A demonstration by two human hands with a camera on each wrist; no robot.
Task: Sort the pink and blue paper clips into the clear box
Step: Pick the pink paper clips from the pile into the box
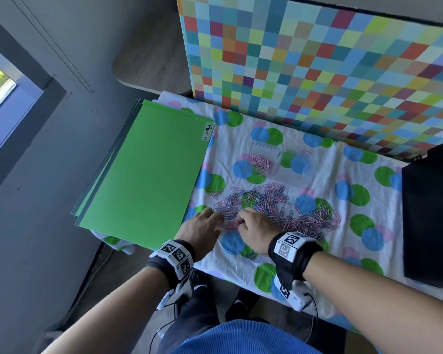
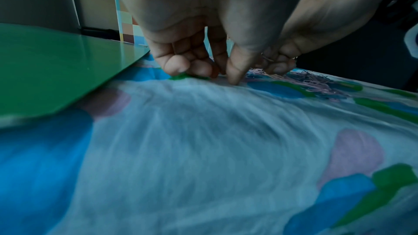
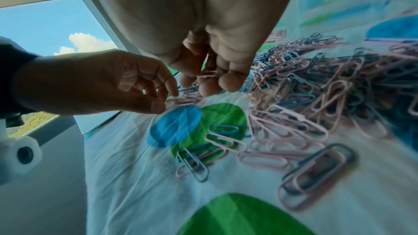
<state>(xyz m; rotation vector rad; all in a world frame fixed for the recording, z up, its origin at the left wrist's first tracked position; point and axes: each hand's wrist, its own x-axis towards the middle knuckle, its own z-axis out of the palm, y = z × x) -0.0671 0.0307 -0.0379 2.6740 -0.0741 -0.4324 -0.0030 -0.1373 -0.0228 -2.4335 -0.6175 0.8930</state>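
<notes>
A wide heap of pink and blue paper clips [image 1: 274,208] [image 3: 316,85] lies on the spotted cloth. Behind it stands the clear box [image 1: 308,169]; pink clips [image 1: 262,160] fill its left part. Both hands work at the heap's near left edge. My right hand [image 1: 239,221] [image 3: 210,81] curls its fingers round a few pink clips [image 3: 207,74]. My left hand [image 1: 219,219] [image 3: 166,101] [image 2: 217,76] is right beside it, with its thumb [image 2: 235,78] down on the cloth, and pinches a pale pink clip [image 3: 172,99] at the cloth. A few loose clips [image 3: 226,140] lie nearer me.
A stack of green folders [image 1: 149,175] labelled "Permits" lies left of the heap, close to my left hand. A checkered board [image 1: 317,67] stands upright behind the box. A black object [image 1: 432,213] sits at the right. The cloth-covered table's front edge [image 1: 241,279] runs under my wrists.
</notes>
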